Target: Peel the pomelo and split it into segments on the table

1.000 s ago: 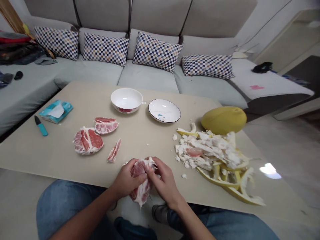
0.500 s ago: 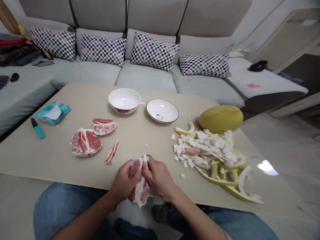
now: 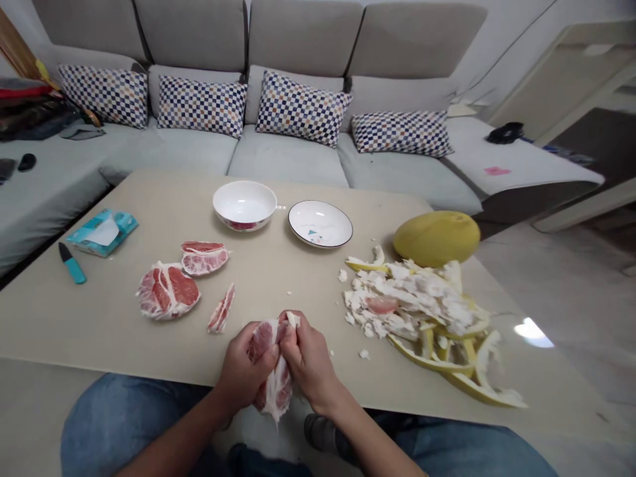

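A chunk of peeled red pomelo (image 3: 278, 391), streaked with white pith, is held at the table's near edge. My left hand (image 3: 244, 368) wraps round its left side, thumb across the front. On the other side my right hand (image 3: 309, 361) is closed, pinching the pith at the top right; a white bit shows above its fingers. Left of my hands lie a thin pomelo segment (image 3: 222, 309), a large pomelo piece (image 3: 167, 291) and a smaller pomelo piece (image 3: 205, 260). Torn white pith (image 3: 412, 298) and yellow rind (image 3: 489, 387) are heaped to the right.
A white bowl (image 3: 245, 202) and a shallow plate (image 3: 320, 224) stand at the table's far side. Behind the peel heap sits a whole yellow pomelo (image 3: 437, 238). A teal-handled knife (image 3: 73, 265) lies by a tissue pack (image 3: 103, 232) at far left.
My right hand's fingers have gone from lying along the pomelo chunk to a tight pinch at its top, pulling pith slightly. The left hand keeps its hold. The view has shifted a little.
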Demonstrator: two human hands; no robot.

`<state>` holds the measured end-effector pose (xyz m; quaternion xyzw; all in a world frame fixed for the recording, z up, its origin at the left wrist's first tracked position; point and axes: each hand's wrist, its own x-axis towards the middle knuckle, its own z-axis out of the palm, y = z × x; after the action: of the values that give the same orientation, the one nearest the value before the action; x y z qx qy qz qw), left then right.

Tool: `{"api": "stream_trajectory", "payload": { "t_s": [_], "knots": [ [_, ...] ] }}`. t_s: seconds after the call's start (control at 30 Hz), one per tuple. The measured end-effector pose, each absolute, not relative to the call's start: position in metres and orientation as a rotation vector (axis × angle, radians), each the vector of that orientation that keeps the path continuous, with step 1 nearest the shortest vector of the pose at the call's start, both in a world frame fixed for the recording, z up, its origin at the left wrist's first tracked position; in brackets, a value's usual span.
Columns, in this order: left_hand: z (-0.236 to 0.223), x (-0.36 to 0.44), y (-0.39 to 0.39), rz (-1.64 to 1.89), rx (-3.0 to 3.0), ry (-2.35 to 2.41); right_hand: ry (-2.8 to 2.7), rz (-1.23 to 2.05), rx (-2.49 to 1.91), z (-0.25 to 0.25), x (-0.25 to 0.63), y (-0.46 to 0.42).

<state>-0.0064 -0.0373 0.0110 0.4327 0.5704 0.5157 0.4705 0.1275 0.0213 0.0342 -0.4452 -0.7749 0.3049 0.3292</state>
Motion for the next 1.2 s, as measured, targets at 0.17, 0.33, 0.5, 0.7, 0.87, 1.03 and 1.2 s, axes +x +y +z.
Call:
{"api": "stream_trajectory", "payload": {
  "t_s": [0.17, 0.33, 0.5, 0.7, 0.87, 1.03, 1.2],
  "knots": [
    [0.011, -0.006, -0.04, 1.314, 1.109, 1.44, -1.904, 0.799, -1.107, 0.033, 0.125, 0.015],
    [0.011, -0.01, -0.037, 1.33, 1.157, 1.517, -1.789, 0.819, -1.107, 0.029, 0.118, 0.014],
    [0.014, -0.022, -0.028, 1.258, 1.17, 1.554, -1.827, 1.137, -1.112, 0.036, 0.116, 0.02],
    [0.013, -0.026, -0.03, 1.151, 1.288, 1.471, -1.937, 1.323, -1.134, 0.04, 0.13, 0.02],
    [0.012, -0.025, -0.033, 1.083, 1.35, 1.446, -1.811, 1.408, -1.084, 0.038, 0.135, 0.019],
    [0.012, -0.024, -0.029, 1.101, 1.345, 1.505, -1.757, 1.263, -0.995, 0.036, 0.133, 0.019],
    [0.01, -0.02, -0.027, 1.173, 1.298, 1.498, -1.748, 1.052, -1.013, 0.031, 0.124, 0.015]
  ]
}}
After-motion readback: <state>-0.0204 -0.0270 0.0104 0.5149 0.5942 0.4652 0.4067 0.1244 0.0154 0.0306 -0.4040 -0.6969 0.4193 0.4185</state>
